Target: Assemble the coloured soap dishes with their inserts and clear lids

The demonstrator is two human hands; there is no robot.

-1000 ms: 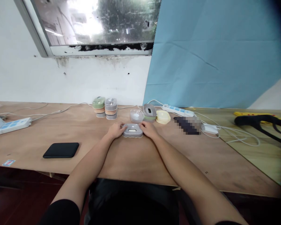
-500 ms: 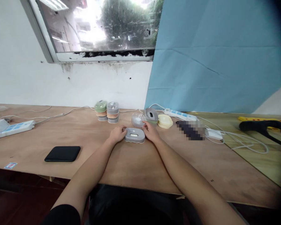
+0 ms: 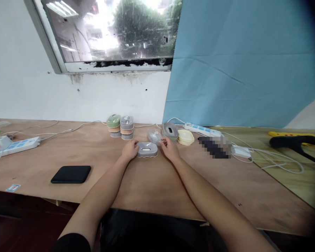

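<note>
A grey soap dish (image 3: 147, 149), oblong with a pale slot in its middle, lies on the table in front of me. My left hand (image 3: 130, 150) grips its left end, fingers bent against the rim. Just behind the dish, a clear plastic lid (image 3: 153, 135) is tilted up from the table. My right hand (image 3: 170, 149) pinches the lid's right edge between thumb and fingers, apart from the dish. Stacked grey inserts (image 3: 170, 130) with a dark slot sit behind my right hand, beside a pile of cream-coloured trays (image 3: 186, 137).
Two stacks of boxes, one green-topped (image 3: 113, 121) and one grey-topped (image 3: 127, 122), stand near the wall. A black phone-like slab (image 3: 71, 174) lies front left. Power strips (image 3: 17, 146), cables and a white adapter (image 3: 240, 151) lie along the table (image 3: 152, 189).
The soap dish and my left hand have shifted slightly left. The clear lid, flat behind the dish before, is now tilted up in my right hand's fingers.
</note>
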